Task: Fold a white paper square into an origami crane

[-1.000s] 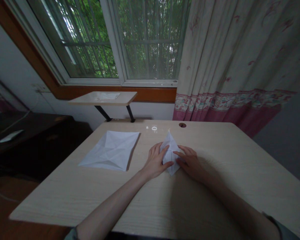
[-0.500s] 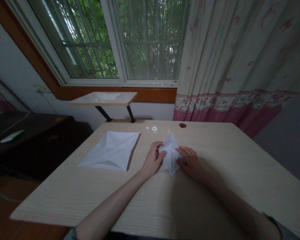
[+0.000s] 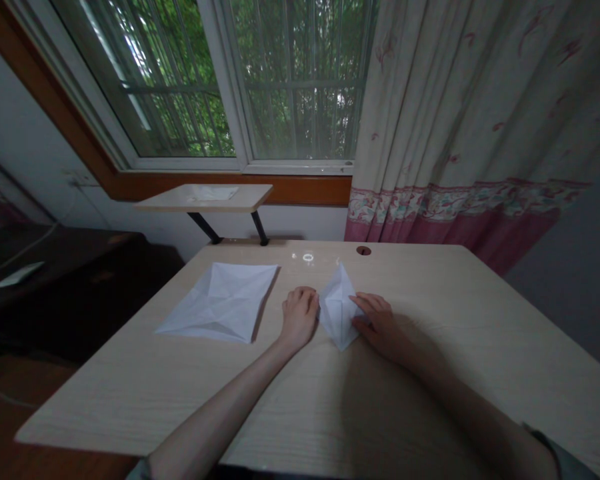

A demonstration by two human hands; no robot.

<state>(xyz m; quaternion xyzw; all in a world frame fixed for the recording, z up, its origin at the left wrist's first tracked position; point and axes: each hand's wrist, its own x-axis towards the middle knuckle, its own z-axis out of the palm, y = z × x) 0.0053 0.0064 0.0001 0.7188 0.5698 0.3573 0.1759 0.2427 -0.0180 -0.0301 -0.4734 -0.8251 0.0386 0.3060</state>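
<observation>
A small white sheet of paper folded into a kite-like diamond point(image 3: 339, 310) lies on the desk, with a crease down its middle. My right hand point(image 3: 379, 327) grips its right edge, thumb and fingers bent over that corner. Beside the left corner rests my left hand point(image 3: 300, 316), its fingers curled down and together. The left fingertips are partly hidden, so whether they pinch the paper's edge cannot be made out. To the left lies a larger creased white sheet point(image 3: 225, 300), which neither hand touches.
The light wood desk point(image 3: 460, 300) has a round cable hole point(image 3: 363, 251) near its back edge. A raised shelf point(image 3: 253, 197) on black legs stands at the back left, with white paper point(image 3: 213, 193) on it. Behind are a window and a patterned curtain point(image 3: 430, 133).
My left hand has drawn back leftward off the folded paper, its thumb no longer on top. More of the paper's left side shows. My right hand stays in place.
</observation>
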